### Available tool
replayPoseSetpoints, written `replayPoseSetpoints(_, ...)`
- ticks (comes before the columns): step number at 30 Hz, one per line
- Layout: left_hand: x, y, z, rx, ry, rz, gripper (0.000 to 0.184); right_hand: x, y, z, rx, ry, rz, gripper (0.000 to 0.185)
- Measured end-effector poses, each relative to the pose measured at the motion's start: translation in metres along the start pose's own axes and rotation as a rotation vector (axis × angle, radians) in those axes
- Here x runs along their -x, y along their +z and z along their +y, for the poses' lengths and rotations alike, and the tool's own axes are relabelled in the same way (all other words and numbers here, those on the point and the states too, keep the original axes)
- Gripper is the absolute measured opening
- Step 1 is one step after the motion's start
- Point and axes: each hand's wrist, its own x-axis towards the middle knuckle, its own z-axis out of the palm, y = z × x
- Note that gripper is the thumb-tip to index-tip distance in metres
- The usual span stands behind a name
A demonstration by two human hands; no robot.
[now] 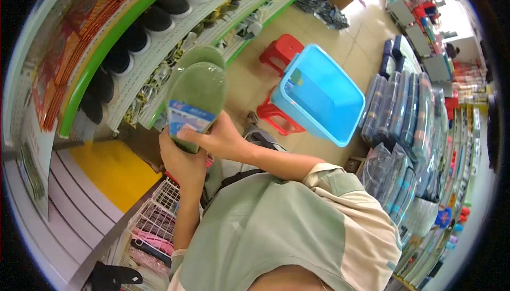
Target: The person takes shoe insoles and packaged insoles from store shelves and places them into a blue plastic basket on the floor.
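Note:
Two green insoles or shoe soles (201, 86), apparently in clear wrapping with a blue and white label (189, 116), are held up in front of the shelves. My left hand (180, 158) is closed round their lower end from below. From the right, my right hand (219, 141) grips the same end, its thumb lying over the lower part of the label. The fingers behind the soles are hidden.
Shelves with dark shoes (158, 19) stand at the upper left. An empty blue tub (326, 97) rests by red stools (284, 52) on the tiled floor. Wrapped bundles (401, 110) stand at right, a white wire basket (154, 217) at lower left.

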Motion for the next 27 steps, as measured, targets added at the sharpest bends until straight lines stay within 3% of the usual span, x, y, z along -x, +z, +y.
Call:
replayPoseSetpoints(3,-0.008,0.024,0.027,0.016,0.065,-0.111,0.077,-0.006,-0.033,-0.011,-0.025,-0.037,0.151,0.043)
replayPoseSetpoints(5,-0.010,0.039,0.039,0.046,0.190,-0.213,0.083,-0.009,-0.074,-0.024,0.045,0.038,0.276,0.040)
replayPoseSetpoints(8,-0.007,0.061,0.045,0.220,0.154,-0.368,0.083,-0.005,-0.160,-0.037,0.039,0.084,0.476,0.040)
replayPoseSetpoints(12,-0.004,0.088,0.029,0.131,0.091,-0.450,0.066,0.017,-0.324,-0.021,-0.038,0.066,0.736,0.047)
replayPoseSetpoints(14,-0.001,0.099,0.028,0.118,-0.047,-0.482,0.054,0.027,-0.387,-0.014,-0.144,-0.013,0.838,0.044)
replayPoseSetpoints(16,0.001,0.113,0.027,0.091,-0.141,-0.523,0.050,0.041,-0.442,0.001,-0.134,0.083,0.902,0.045)
replayPoseSetpoints(21,0.001,0.175,0.040,0.094,-0.240,-0.668,0.039,0.054,-0.556,0.108,-0.207,0.379,1.012,0.053)
replayPoseSetpoints(26,0.004,0.279,0.049,0.227,-0.513,-0.953,0.039,0.031,-0.588,0.210,-0.279,0.653,0.925,0.053)
replayPoseSetpoints(27,0.010,0.300,0.039,0.235,-0.460,-1.006,0.045,0.025,-0.591,0.227,-0.283,0.702,0.897,0.053)
